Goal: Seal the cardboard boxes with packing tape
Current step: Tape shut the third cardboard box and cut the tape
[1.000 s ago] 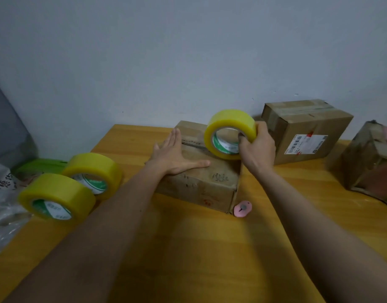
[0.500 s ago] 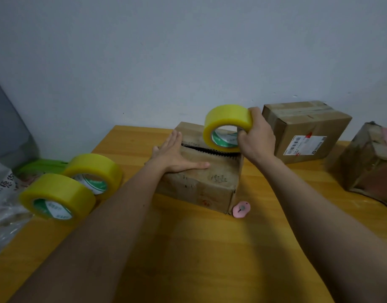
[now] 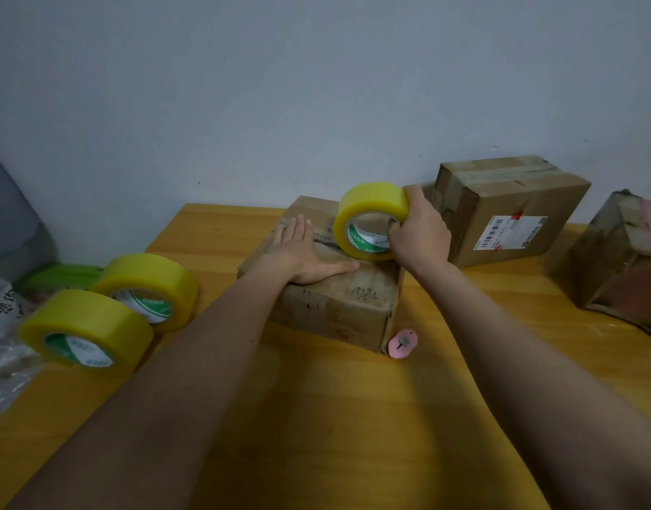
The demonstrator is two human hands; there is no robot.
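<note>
On cardboard box: flat left hand, right hand gripping tape roll.

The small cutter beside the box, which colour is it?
Pink, with a grey centre; the cutter shows in the head view.

You're facing a plain wall, pale grey-blue, matte, no windows or fixtures in view. A few tiny dark specks on it, nothing more. The surface is yellow-orange wood with visible grain, butted up against the wall; its back left corner is in view. Left of that corner you've got a dark grey slanted panel leaning toward the wall; can't tell what it is. Light is dim and even, slightly cool, with soft shadows falling on the wood. Floor isn't in view.
</note>
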